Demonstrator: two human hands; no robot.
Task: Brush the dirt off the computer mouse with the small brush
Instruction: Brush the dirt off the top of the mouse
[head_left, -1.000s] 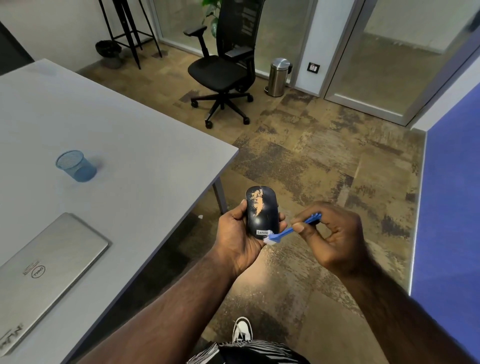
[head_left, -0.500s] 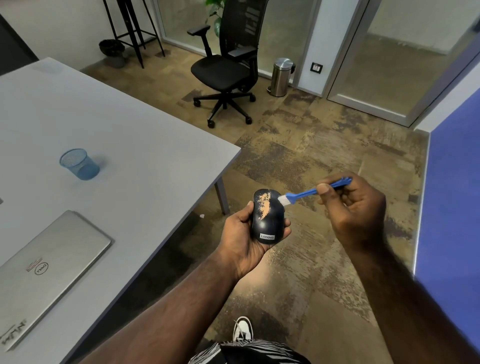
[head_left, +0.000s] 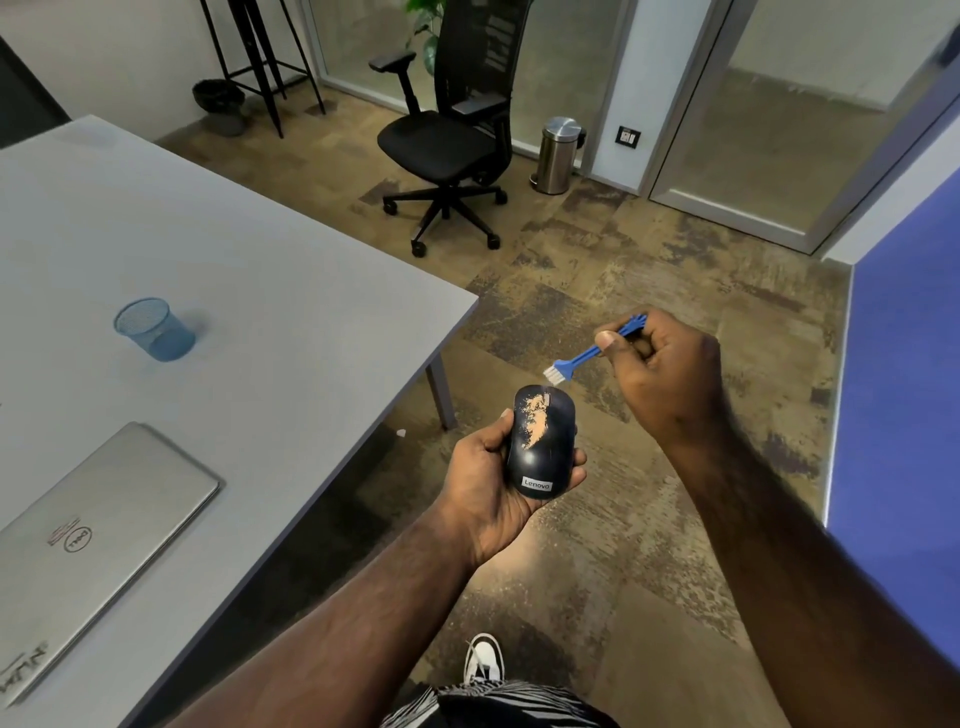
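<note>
Left hand (head_left: 498, 483) cups the mouse (head_left: 542, 447), orange dirt on top. Right hand (head_left: 660, 374) pinches the brush (head_left: 582, 358), bristles just off the mouse's 1 o'clock. Grey tabletop (head_left: 260, 291) at 9 o'clock.

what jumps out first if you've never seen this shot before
The dark computer mouse streaked with orange dirt, gripped in the left hand at centre. Just above it, the right hand pinches a small blue brush, its white bristles near the mouse's front. A blue mesh cup stands on the grey table at left.
</note>
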